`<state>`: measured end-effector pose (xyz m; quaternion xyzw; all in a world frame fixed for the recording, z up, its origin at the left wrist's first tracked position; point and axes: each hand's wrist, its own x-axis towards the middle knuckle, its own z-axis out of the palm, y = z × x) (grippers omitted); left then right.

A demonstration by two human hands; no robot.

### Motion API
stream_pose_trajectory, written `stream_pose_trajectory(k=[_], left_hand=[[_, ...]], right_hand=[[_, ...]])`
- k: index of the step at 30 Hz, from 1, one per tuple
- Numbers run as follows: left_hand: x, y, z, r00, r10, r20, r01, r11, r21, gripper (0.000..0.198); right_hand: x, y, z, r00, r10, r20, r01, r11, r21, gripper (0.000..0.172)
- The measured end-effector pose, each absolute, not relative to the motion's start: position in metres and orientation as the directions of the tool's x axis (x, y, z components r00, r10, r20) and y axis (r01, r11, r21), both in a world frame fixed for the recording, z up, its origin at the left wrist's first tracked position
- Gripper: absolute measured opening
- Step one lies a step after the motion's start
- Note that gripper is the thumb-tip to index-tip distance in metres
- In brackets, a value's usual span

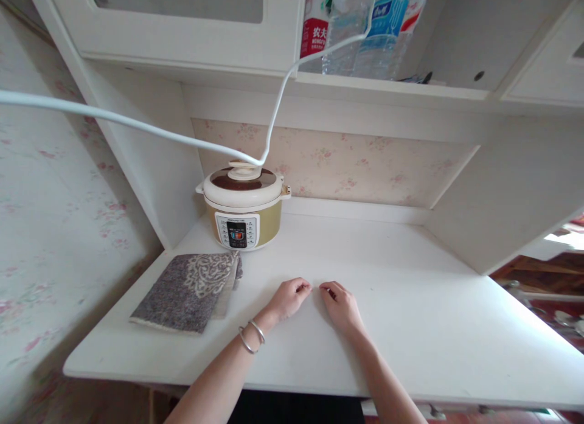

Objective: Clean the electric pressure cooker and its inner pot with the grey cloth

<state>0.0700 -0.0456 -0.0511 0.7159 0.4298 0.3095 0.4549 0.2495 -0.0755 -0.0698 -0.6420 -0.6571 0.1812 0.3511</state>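
My left hand [289, 297] rests on the white tabletop [401, 326], its fingers curled in a loose fist and two silver bangles [252, 336] round the wrist. Just to its right lies my right hand [340, 303], also loosely closed. A small gap separates the two hands, and I see nothing held in either. Left of them is a folded grey-brown cloth [182, 293] with a pale scroll pattern. Behind the cloth stands a white and olive electric pressure cooker [244, 208], its lid on and its control panel facing me.
Overhead, a cabinet shelf [392, 86] holds several plastic bottles [349, 28] and a red-and-white container [316, 22]. A bent white cord [150, 132] crosses the upper view close to the camera. Side panels [515, 187] bound the table's back part.
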Motion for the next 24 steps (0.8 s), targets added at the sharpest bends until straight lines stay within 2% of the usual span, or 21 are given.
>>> stream_pose_trajectory(k=[24], left_hand=[[0.0693, -0.0463, -0.0506, 0.442, 0.895, 0.058, 0.335, -0.224, 0.915, 0.033]], right_hand=[[0.2494, -0.0760, -0.0696, 0.069, 0.970, 0.231, 0.708, 0.116, -0.697, 0.029]])
